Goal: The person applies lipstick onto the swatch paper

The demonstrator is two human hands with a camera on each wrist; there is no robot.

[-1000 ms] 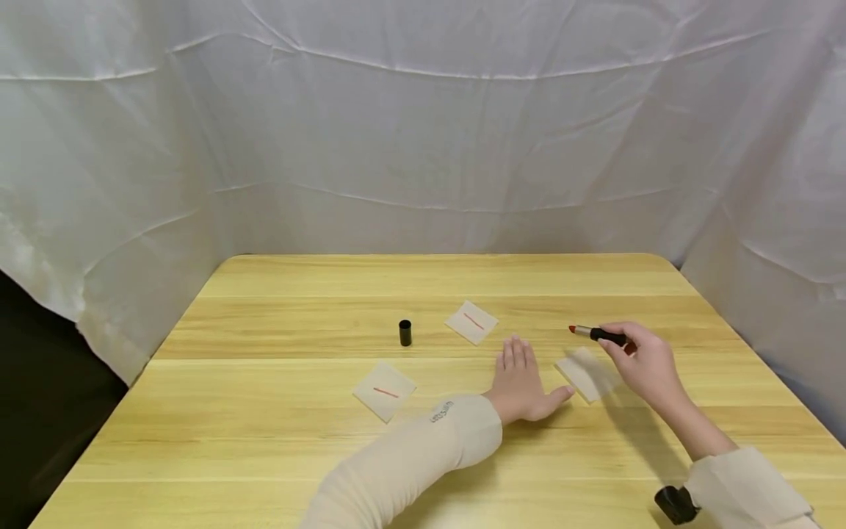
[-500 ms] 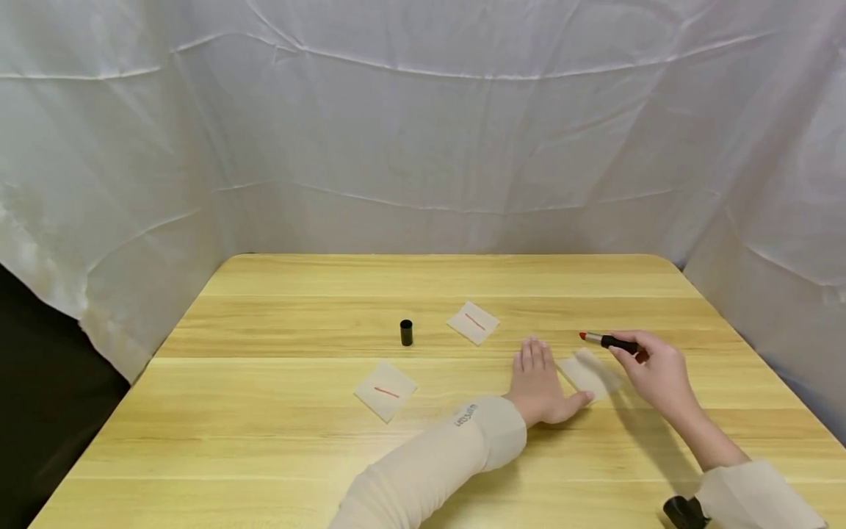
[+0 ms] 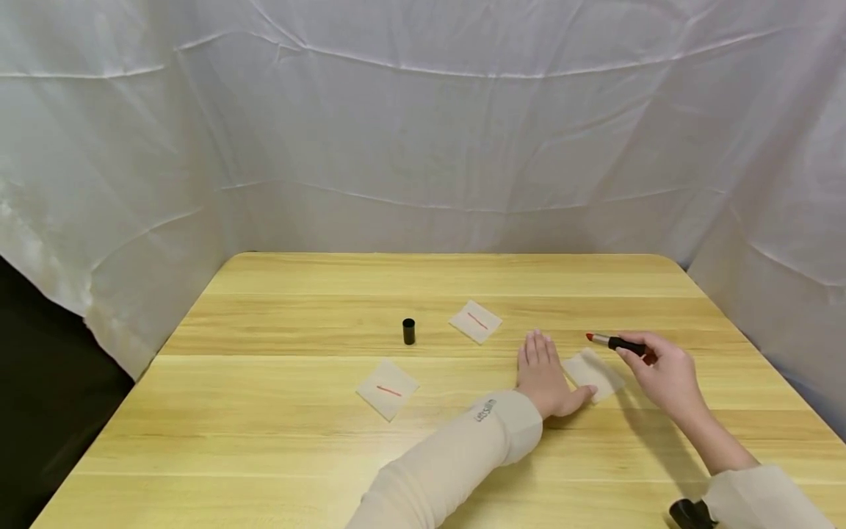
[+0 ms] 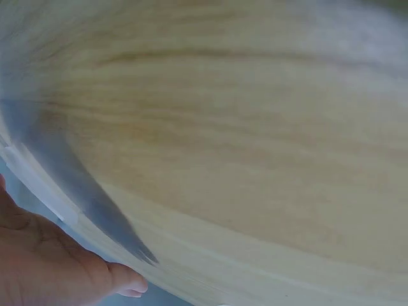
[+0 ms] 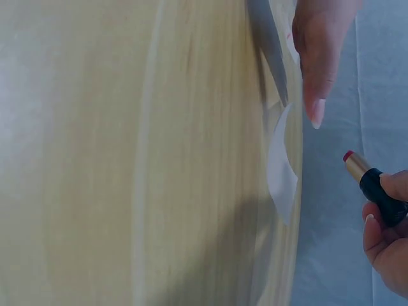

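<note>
- Since a second ago, the left hand [image 3: 547, 378] has slid rightward, its thumb now overlapping the edge of the right-hand paper [image 3: 591, 371] in the head view; the lipstick [image 3: 616, 343] has shifted slightly right.
- The lipstick is raised above the table [image 3: 264, 426] near that paper, long axis roughly crosswise, red tip leftward.
- The right hand [image 3: 667, 371] pinches its black base between thumb and fingers.
- The left hand lies flat, fingers straight forward, thumb spread, holding nothing.

This looks like a makeshift, curtained-off booth: creased white cloth drapes [image 3: 423, 139] hang behind and either side of the yellow wood-grain rectangular table [image 3: 251, 437].
</note>
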